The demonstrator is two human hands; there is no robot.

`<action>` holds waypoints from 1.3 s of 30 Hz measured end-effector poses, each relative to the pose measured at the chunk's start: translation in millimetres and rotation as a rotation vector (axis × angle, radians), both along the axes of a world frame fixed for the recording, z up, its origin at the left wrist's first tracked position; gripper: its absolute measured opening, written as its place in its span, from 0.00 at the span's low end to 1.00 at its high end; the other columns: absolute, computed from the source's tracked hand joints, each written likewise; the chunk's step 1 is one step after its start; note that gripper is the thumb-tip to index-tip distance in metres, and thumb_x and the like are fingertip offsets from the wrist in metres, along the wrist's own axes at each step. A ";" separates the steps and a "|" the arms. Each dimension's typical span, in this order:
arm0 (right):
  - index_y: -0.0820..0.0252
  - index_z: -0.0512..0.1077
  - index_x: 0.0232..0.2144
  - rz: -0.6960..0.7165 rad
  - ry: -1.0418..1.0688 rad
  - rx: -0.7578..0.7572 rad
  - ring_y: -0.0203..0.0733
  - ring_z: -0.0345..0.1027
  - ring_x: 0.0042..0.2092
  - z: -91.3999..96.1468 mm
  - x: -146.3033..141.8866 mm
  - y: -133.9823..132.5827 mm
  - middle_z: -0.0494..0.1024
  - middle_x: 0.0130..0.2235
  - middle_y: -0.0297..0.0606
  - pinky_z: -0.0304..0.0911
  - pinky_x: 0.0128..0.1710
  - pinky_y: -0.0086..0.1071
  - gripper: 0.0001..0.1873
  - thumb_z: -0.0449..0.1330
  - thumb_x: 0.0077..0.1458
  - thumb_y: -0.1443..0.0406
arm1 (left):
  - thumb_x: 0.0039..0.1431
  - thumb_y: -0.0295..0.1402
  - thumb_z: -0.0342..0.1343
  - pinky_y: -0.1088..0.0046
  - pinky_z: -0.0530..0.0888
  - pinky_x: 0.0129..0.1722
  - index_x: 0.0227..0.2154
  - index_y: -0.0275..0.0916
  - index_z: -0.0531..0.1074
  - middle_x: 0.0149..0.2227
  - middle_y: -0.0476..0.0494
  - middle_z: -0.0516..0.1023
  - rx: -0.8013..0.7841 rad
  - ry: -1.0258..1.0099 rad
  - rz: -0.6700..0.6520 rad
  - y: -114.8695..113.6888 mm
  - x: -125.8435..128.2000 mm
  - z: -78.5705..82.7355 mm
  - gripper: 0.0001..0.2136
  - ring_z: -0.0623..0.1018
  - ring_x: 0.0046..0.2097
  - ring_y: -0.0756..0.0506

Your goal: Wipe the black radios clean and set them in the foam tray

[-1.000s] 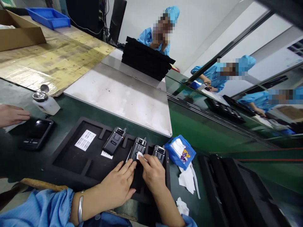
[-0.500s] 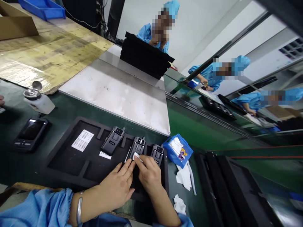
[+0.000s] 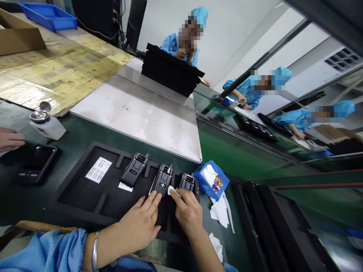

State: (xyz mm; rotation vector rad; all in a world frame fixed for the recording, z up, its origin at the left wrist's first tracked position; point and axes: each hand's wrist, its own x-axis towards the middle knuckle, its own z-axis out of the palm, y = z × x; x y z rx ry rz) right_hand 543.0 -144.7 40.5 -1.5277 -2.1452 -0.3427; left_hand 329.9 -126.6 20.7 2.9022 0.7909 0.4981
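Three black handsets with stubby antennas lie back side up in a black foam tray [image 3: 95,204]. My left hand [image 3: 138,224] rests its outstretched fingertips on the lower end of the middle handset [image 3: 163,179], thumb apart. A white wipe [image 3: 171,190] is pinched in the fingers of my right hand [image 3: 189,211], just right of that handset and off its surface. This hand partly covers the right handset [image 3: 187,182]. The left handset [image 3: 134,170] lies untouched, partly over a white label. Another label sheet [image 3: 98,170] with printed codes lies in the tray's left part.
A dispenser bottle [image 3: 47,125] and a screen-up handset [image 3: 38,162] stand left, near another person's hand [image 3: 10,139]. Right of the tray are a blue bin [image 3: 202,180], crumpled wipes [image 3: 219,212] and stacked black trays [image 3: 272,226]. Co-workers sit beyond a white board [image 3: 141,113].
My right hand has moved right with the wipe, off the middle handset, uncovering its logo. My left hand stays about where it was. The other person's hand at left shows more.
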 end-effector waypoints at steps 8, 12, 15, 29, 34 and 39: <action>0.64 0.75 0.45 0.101 0.006 -0.043 0.42 0.63 0.39 -1.8 -26.6 28.2 0.76 0.41 0.42 0.65 0.40 0.35 0.14 0.52 0.62 0.74 | 0.67 0.44 0.46 0.60 0.64 0.58 0.53 0.28 0.72 0.63 0.31 0.65 -0.032 0.005 0.003 0.4 -1.2 0.5 0.24 0.62 0.66 0.36; 0.65 0.74 0.46 0.047 -0.010 -0.035 0.41 0.64 0.41 -6.6 -4.2 9.5 0.75 0.40 0.42 0.65 0.42 0.34 0.17 0.50 0.62 0.77 | 0.67 0.45 0.47 0.59 0.66 0.57 0.52 0.26 0.73 0.65 0.29 0.61 -0.020 -0.015 -0.014 -0.5 -1.6 -1.5 0.25 0.60 0.67 0.34; 0.63 0.74 0.46 0.000 -0.023 -0.029 0.41 0.65 0.41 0.0 1.8 -1.4 0.75 0.40 0.42 0.66 0.42 0.34 0.17 0.50 0.61 0.78 | 0.66 0.44 0.48 0.60 0.68 0.56 0.53 0.27 0.72 0.65 0.30 0.62 -0.052 -0.036 -0.006 0.4 -2.1 0.4 0.25 0.61 0.66 0.34; 0.66 0.75 0.46 0.211 0.006 -0.027 0.43 0.63 0.39 3.3 -124.6 77.0 0.75 0.40 0.43 0.64 0.40 0.36 0.13 0.52 0.63 0.72 | 0.67 0.42 0.47 0.56 0.61 0.63 0.57 0.27 0.67 0.63 0.28 0.64 -0.027 0.016 0.285 12.6 -76.9 7.1 0.25 0.63 0.65 0.34; 0.65 0.75 0.44 0.145 -0.063 -0.025 0.44 0.62 0.38 0.6 -123.9 79.6 0.75 0.40 0.43 0.63 0.40 0.37 0.14 0.52 0.61 0.74 | 0.67 0.43 0.46 0.56 0.57 0.63 0.55 0.26 0.70 0.64 0.27 0.63 -0.015 0.005 0.263 14.9 -77.2 4.0 0.25 0.62 0.65 0.33; 0.64 0.75 0.45 0.114 0.020 -0.040 0.41 0.63 0.39 -2.7 -122.1 60.9 0.75 0.40 0.43 0.64 0.40 0.34 0.16 0.50 0.61 0.76 | 0.67 0.42 0.46 0.57 0.55 0.63 0.54 0.26 0.71 0.64 0.26 0.63 -0.009 -0.023 0.235 16.0 -80.1 3.3 0.24 0.62 0.65 0.33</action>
